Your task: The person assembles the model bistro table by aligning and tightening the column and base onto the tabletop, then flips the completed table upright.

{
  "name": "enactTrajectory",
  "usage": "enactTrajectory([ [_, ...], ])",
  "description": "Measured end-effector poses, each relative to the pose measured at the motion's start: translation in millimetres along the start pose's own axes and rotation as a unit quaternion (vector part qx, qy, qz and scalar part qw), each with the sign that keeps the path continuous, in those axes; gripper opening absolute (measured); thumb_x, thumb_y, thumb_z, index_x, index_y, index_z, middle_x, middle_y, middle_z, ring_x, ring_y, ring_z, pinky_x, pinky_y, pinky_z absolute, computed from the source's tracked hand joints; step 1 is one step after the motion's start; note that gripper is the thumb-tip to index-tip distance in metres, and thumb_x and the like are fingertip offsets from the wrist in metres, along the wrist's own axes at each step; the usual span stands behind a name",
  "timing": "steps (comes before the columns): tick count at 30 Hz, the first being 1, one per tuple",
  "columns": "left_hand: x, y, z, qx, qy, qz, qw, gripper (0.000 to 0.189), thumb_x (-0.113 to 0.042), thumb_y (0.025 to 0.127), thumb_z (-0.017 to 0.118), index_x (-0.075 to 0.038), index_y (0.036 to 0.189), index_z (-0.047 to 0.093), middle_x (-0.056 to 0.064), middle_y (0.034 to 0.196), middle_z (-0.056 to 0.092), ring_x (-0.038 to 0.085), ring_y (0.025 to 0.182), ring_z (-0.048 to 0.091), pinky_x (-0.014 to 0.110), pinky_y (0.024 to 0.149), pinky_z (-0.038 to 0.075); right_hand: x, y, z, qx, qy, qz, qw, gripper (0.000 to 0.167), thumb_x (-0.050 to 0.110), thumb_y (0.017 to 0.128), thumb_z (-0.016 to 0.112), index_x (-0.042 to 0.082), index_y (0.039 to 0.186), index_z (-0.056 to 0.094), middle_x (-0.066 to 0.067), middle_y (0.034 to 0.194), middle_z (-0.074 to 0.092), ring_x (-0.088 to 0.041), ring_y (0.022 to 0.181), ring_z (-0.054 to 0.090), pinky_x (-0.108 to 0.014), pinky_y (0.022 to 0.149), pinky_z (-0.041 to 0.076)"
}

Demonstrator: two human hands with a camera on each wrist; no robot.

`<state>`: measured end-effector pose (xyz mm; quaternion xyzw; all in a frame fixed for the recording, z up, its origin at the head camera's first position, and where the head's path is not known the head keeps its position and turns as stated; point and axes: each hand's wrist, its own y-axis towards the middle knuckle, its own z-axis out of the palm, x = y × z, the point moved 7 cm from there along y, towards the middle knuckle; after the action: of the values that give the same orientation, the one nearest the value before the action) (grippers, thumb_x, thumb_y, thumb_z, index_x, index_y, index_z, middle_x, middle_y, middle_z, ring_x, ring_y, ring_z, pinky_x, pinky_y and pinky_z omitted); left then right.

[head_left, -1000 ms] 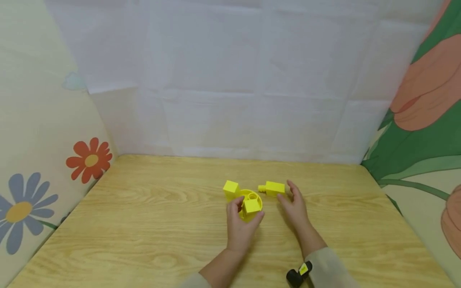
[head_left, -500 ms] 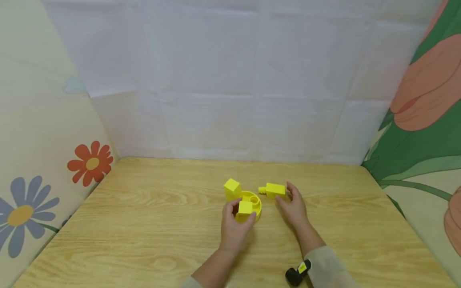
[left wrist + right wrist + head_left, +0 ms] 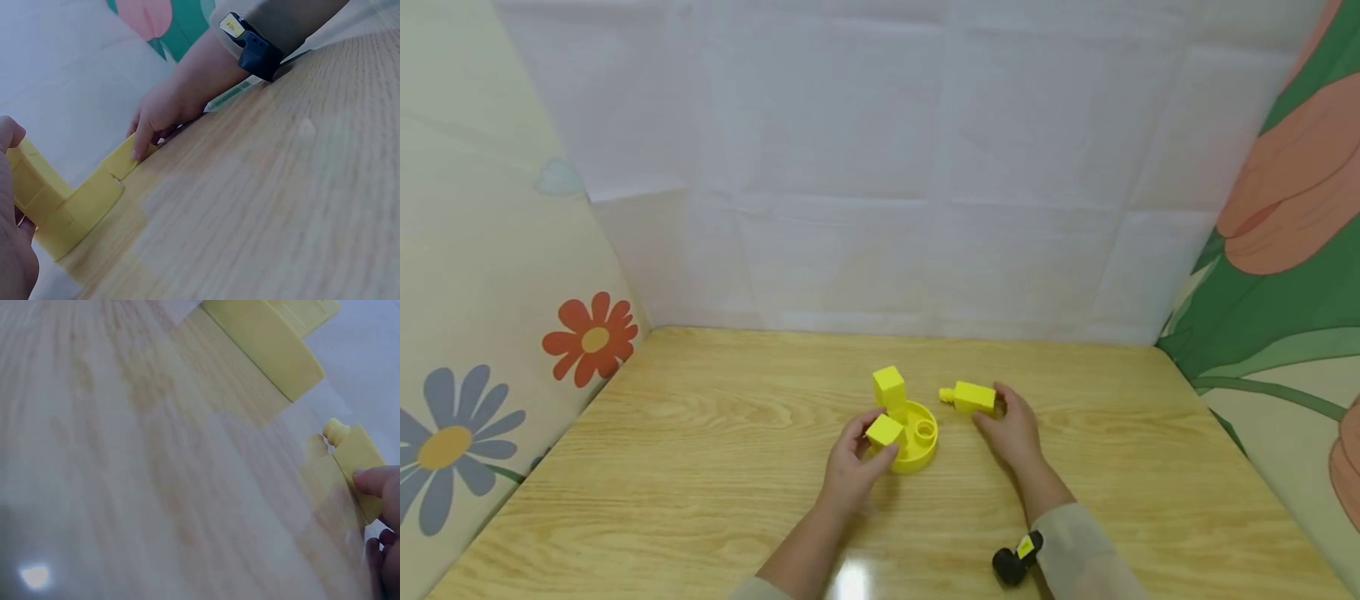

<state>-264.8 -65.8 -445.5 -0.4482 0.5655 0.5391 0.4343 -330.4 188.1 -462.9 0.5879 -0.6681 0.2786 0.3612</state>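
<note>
On the table sits a round yellow base (image 3: pixel 917 463) with a raised rim and a ring-shaped socket (image 3: pixel 925 431) on its right side. Two yellow blocks stand up from it: a far block (image 3: pixel 889 386) and a near-left block (image 3: pixel 885 431). My left hand (image 3: pixel 850 475) holds the near-left block between thumb and fingers; its lower part is hidden in the head view. To the right, my right hand (image 3: pixel 1015 433) grips the end of a loose yellow block (image 3: pixel 973 397) lying on its side. That block's ridged, threaded-looking neck (image 3: pixel 336 432) points left towards the base.
The wood-grain table (image 3: pixel 715 450) extends around both hands. A white sheet (image 3: pixel 865 167) hangs behind it, with flower-patterned cloths at left and right. A black wrist device (image 3: pixel 1017 560) is strapped at the right sleeve.
The round base has turned clockwise seen from above: the held block swung left, the far block moved right, and the socket came nearer. My left hand moved left with it; the right hand barely moved.
</note>
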Motion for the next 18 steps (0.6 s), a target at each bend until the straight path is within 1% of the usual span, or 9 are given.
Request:
enactTrajectory([
  [4, 0.5, 0.7, 0.1, 0.002, -0.004, -0.006, 1.0000, 0.047, -0.001, 0.087, 0.068, 0.003, 0.132, 0.054, 0.020, 0.134, 0.055, 0.005, 0.115, 0.051, 0.013, 0.100, 0.041, 0, -0.6, 0, -0.004, -0.014, 0.004, 0.9999, 0.057, 0.019, 0.087, 0.073, 0.000, 0.136, 0.050, -0.025, 0.140, 0.050, -0.040, 0.132, 0.045, -0.053, 0.114, 0.034],
  [7, 1.3, 0.5, 0.3, 0.006, -0.008, -0.012, 0.9999, 0.048, -0.001, 0.087, 0.068, 0.003, 0.132, 0.054, 0.019, 0.136, 0.055, 0.013, 0.120, 0.052, 0.014, 0.100, 0.041, -2, -1.4, 1, -0.003, 0.003, 0.008, 1.0000, 0.055, 0.020, 0.087, 0.074, 0.000, 0.133, 0.052, -0.024, 0.137, 0.053, -0.039, 0.129, 0.048, -0.052, 0.111, 0.038],
  [10, 2.7, 0.5, 0.6, 0.012, -0.014, -0.018, 0.9997, 0.048, -0.001, 0.088, 0.067, 0.002, 0.134, 0.054, 0.019, 0.138, 0.054, 0.023, 0.124, 0.052, 0.018, 0.103, 0.042, -5, -4.0, 1, 0.000, 0.050, 0.019, 0.9986, 0.056, 0.021, 0.088, 0.073, 0.001, 0.135, 0.049, -0.022, 0.138, 0.052, -0.036, 0.129, 0.049, -0.050, 0.111, 0.040],
  [12, 2.8, 0.3, 1.1, 0.016, -0.017, -0.018, 0.9996, 0.048, -0.001, 0.088, 0.066, 0.003, 0.134, 0.053, 0.019, 0.139, 0.053, 0.028, 0.127, 0.051, 0.022, 0.105, 0.041, -6, -6.2, 0, -0.004, 0.086, 0.021, 0.9961, 0.057, 0.020, 0.088, 0.072, 0.002, 0.136, 0.047, -0.021, 0.139, 0.051, -0.035, 0.128, 0.049, -0.050, 0.110, 0.040],
  [14, 2.7, 0.4, 2.0, 0.020, -0.019, -0.018, 0.9994, 0.049, 0.000, 0.088, 0.066, 0.003, 0.135, 0.053, 0.020, 0.141, 0.052, 0.031, 0.129, 0.050, 0.024, 0.107, 0.041, -5, -9.1, -3, -0.012, 0.118, 0.022, 0.9927, 0.057, 0.020, 0.089, 0.072, 0.003, 0.136, 0.046, -0.019, 0.140, 0.051, -0.033, 0.128, 0.049, -0.048, 0.109, 0.041],
  [16, 2.3, 0.5, 2.9, 0.024, -0.022, -0.019, 0.9993, 0.049, 0.000, 0.088, 0.066, 0.003, 0.135, 0.052, 0.020, 0.141, 0.051, 0.033, 0.130, 0.049, 0.025, 0.108, 0.040, -2, -11.9, -6, -0.024, 0.143, 0.013, 0.9894, 0.056, 0.017, 0.088, 0.072, 0.002, 0.136, 0.046, -0.019, 0.139, 0.051, -0.032, 0.127, 0.049, -0.046, 0.109, 0.042],
  [18, 1.9, 0.9, 3.5, 0.027, -0.023, -0.019, 0.9992, 0.049, 0.000, 0.088, 0.066, 0.003, 0.135, 0.052, 0.021, 0.142, 0.051, 0.033, 0.131, 0.049, 0.025, 0.108, 0.039, 3, -15.3, -9, -0.033, 0.169, 0.008, 0.9850, 0.055, 0.014, 0.088, 0.073, 0.002, 0.135, 0.047, -0.018, 0.138, 0.052, -0.029, 0.126, 0.050, -0.039, 0.107, 0.043],
])
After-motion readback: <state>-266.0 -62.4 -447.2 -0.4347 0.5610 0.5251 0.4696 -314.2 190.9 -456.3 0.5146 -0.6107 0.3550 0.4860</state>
